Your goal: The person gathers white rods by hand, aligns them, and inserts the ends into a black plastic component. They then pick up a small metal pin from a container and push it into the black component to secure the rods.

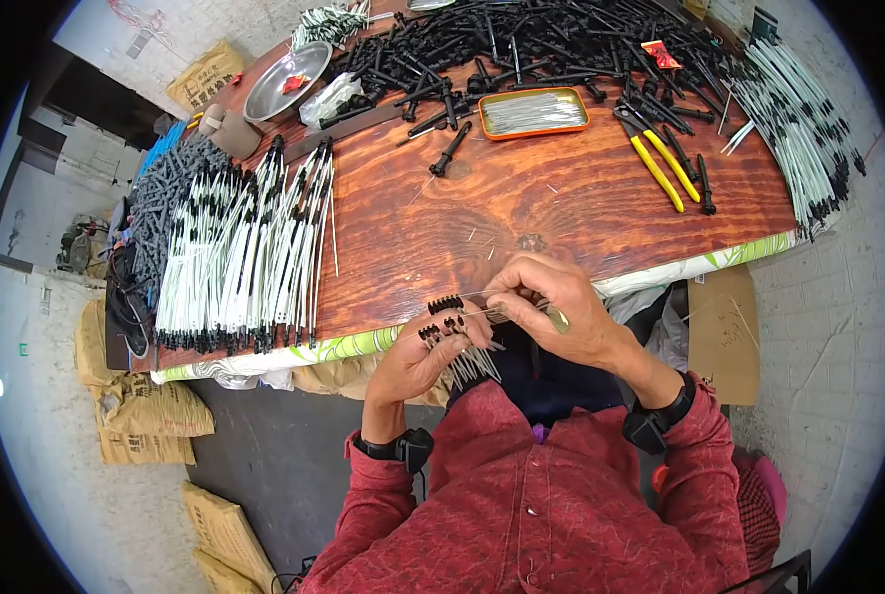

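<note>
Just beyond the table's near edge, my left hand [413, 364] is closed around several thin white rods [474, 366]. Black ridged ends [445, 305] of these pieces stick out above its fingers. My right hand [569, 309] meets it from the right, thumb and forefinger pinched on a fine, wire-like strand [478, 294] that runs across to the ridged ends. Its other fingers are curled, and what lies inside them is partly hidden. On the wooden table [403, 262], a single black plastic piece [451, 150] lies ahead of both hands.
Bundles of white rods with black ends [244, 267] stand at left; more rods [794, 129] lie far right. An orange-rimmed tray [535, 135] holds thin metal pins beside yellow-handled pliers [657, 163]. Behind are heaped black parts [502, 40] and a metal bowl [261, 101]. Sacks [150, 411] sit left.
</note>
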Motion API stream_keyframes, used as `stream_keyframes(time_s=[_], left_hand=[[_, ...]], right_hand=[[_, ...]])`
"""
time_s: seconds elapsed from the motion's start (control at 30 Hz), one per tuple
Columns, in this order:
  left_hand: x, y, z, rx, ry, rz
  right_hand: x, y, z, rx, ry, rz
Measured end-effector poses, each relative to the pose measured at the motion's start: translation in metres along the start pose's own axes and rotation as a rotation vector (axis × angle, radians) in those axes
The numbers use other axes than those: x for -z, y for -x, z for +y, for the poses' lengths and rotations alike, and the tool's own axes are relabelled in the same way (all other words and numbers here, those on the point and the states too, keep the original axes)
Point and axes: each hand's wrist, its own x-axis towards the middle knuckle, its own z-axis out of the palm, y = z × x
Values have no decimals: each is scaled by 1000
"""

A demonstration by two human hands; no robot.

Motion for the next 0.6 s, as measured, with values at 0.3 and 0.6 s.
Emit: stream_keyframes(time_s=[0.3, 0.6], left_hand=[[0, -2, 0, -11, -4, -14], [-2, -2, 2, 14, -33, 27]], right_hand=[[0, -3, -1, 16, -29, -45], [-3, -3, 0, 42, 6, -61]])
